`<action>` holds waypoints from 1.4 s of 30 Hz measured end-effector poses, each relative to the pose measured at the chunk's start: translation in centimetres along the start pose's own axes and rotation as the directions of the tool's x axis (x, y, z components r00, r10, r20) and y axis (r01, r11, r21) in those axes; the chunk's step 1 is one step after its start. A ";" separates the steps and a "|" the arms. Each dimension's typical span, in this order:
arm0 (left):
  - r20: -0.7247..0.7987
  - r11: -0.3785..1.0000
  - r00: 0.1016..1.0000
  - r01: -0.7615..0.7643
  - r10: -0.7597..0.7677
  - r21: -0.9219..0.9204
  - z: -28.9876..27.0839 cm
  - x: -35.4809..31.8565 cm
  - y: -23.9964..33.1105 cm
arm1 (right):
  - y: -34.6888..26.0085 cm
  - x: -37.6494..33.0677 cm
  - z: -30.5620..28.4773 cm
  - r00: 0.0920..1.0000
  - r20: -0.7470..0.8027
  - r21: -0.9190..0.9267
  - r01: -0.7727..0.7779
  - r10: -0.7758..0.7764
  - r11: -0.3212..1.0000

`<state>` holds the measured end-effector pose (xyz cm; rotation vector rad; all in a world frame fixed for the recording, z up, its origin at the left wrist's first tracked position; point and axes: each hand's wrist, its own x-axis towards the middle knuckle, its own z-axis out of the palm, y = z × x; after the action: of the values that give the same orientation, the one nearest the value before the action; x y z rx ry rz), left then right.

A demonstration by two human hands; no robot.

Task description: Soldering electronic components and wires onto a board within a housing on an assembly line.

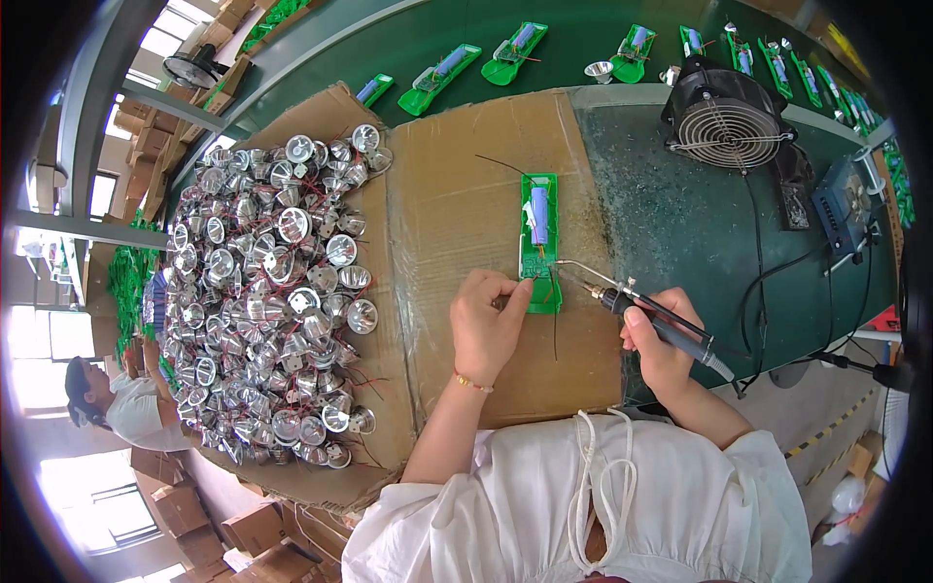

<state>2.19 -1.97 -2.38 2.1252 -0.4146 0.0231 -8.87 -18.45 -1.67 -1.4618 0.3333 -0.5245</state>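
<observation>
One green surface, one spread of cardboard on it, one reflector heap too jumbled to count. Right hand's wrapped round one soldering iron; left hand's pinching at the open green case, fingertips hiding whatever's between. That case sits mid-cardboard, long axis pointing away from the person, one blue battery farther, one circuit board nearer.

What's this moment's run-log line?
right hand: holds soldering iron, tip near circuit board; left hand: at board edge; green housing: holds board, blue battery cell; reflectors: piled left
</observation>
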 end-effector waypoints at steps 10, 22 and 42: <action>-0.002 0.993 0.994 -0.111 0.111 0.035 -0.2 -0.3 0.3 | 0.2 -0.1 -0.4 1.000 0.000 0.009 -0.028 0.028 1.000; 0.077 0.997 0.996 0.029 -0.034 0.066 -0.3 0.6 0.4 | 1.2 0.6 0.7 0.996 0.071 0.026 -0.047 0.045 0.999; 0.107 0.984 0.979 0.168 -0.173 0.056 -0.4 1.2 0.5 | 1.0 0.6 -0.9 0.999 -0.043 0.061 -0.031 0.034 0.998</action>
<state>3.22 -2.30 -1.53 2.2077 -0.2974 -0.1872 -8.70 -19.47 -2.68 -1.3862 0.3723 -0.5364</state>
